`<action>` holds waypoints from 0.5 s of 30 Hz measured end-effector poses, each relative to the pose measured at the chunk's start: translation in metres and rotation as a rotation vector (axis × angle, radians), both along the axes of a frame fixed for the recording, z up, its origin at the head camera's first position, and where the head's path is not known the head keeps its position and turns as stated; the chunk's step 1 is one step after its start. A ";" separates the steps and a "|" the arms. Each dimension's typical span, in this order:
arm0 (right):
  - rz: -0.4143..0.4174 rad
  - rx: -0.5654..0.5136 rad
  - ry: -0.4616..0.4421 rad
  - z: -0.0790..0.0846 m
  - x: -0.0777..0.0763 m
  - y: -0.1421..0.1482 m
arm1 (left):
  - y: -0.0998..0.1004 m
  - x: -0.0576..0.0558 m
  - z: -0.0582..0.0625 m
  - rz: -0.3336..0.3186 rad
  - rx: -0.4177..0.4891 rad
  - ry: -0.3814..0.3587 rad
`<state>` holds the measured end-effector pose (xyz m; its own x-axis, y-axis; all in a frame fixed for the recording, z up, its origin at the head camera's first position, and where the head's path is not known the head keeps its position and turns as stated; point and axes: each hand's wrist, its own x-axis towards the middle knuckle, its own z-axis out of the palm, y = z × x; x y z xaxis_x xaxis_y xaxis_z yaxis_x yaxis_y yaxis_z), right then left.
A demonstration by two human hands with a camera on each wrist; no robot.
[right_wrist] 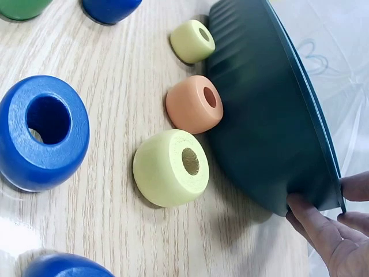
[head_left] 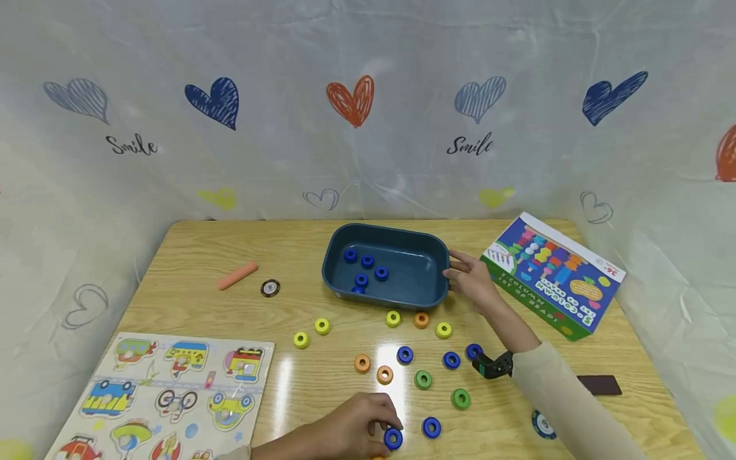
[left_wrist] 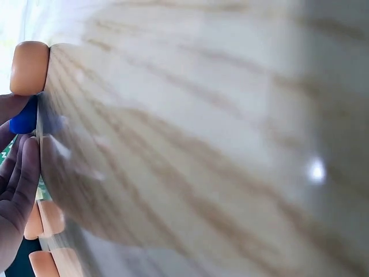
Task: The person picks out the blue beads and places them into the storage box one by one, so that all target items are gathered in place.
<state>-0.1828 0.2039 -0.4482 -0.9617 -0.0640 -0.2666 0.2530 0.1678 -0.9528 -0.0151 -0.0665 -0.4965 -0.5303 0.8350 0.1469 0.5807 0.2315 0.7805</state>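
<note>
At the front of the table my left hand (head_left: 359, 421) pinches a blue ring-shaped bead (head_left: 393, 438) between thumb and fingers. The left wrist view shows that blue bead (left_wrist: 24, 118) low at the tabletop, beside an orange bead (left_wrist: 30, 68). My right hand (head_left: 474, 281) grips the right end of a dark teal bin (head_left: 385, 303), thumb at the rim and fingers against the outer wall (right_wrist: 271, 144). Several blue beads (head_left: 367, 261) lie inside the bin, toward its left side.
Loose yellow (head_left: 393, 319), orange (head_left: 362, 363), green (head_left: 423, 379) and blue beads (head_left: 451, 360) are scattered before the bin. A bead-set box (head_left: 554, 275) stands at right; a vehicle puzzle board (head_left: 146, 390) lies front left. An orange stick (head_left: 237, 276) and a chip (head_left: 270, 287) lie at left.
</note>
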 end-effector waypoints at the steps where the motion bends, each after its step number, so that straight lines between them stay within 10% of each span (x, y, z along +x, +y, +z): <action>1: 0.001 0.001 0.000 0.000 0.000 0.000 | 0.000 0.000 0.000 -0.003 -0.001 -0.001; 15: 0.004 -0.001 -0.002 -0.002 0.000 0.001 | -0.001 -0.024 0.020 0.063 0.103 -0.090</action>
